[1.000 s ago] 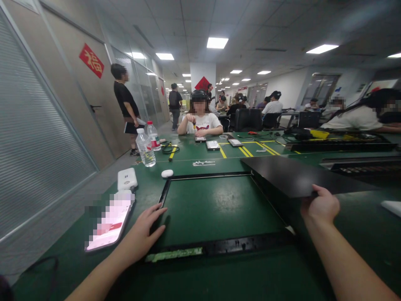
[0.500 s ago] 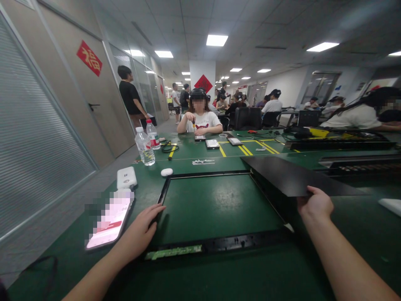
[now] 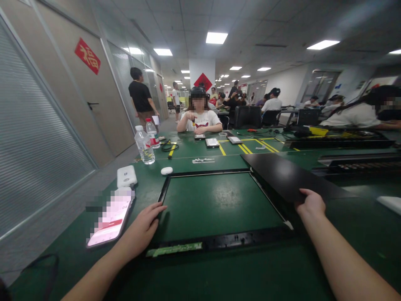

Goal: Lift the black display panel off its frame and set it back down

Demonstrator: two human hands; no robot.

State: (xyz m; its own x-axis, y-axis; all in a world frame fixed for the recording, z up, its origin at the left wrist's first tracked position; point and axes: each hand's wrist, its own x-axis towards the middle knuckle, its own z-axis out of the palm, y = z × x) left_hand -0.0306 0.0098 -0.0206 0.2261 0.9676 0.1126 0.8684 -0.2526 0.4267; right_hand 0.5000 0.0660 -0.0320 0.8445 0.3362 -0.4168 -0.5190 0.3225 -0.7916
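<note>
Gripping the panel (image 3: 282, 173) by its near edge, the right hand (image 3: 308, 205) has it stretching away up-left, while the left hand (image 3: 142, 230) lies open-fingered on the frame (image 3: 219, 241) to the left.

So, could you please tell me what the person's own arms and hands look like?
Both are bare: the left hand and right hand wear no gloves, and no sleeve, watch, ring or bracelet shows on either forearm in view.

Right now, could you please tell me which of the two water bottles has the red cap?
The farther bottle, partly behind the nearer bottle; that nearer one has a white cap.
</note>
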